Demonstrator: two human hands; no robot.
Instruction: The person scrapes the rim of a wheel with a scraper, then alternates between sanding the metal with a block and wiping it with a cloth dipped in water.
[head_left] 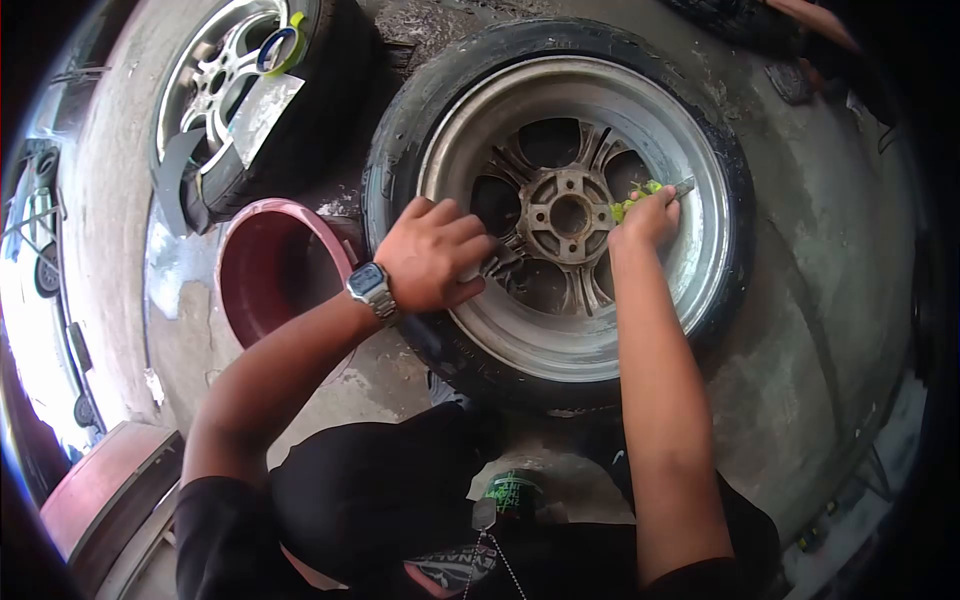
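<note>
A wheel with a metal rim (480, 345) and a black tire (735, 260) lies flat in front of me, its spokes and hub (540, 215) dull and dirty. My left hand (432, 255), wearing a watch (370, 285) at the wrist, is closed over the rim's left side. At its fingertips is a dark grey crumpled piece (505, 265), blurred and partly hidden. Inside the right part of the rim, my right hand (645, 218) grips a flat metal blade (684, 187) with crumpled yellow-green tape (632, 198) around it. The blade's tip is by the rim's inner wall.
A reddish bucket (335, 245) stands left of the tire. Behind it is a second wheel (330, 100), carrying a roll of yellow-green tape (297, 45), a light sheet (265, 115) and a grey sheet (175, 180). Another person's arm (815, 18) shows at top right.
</note>
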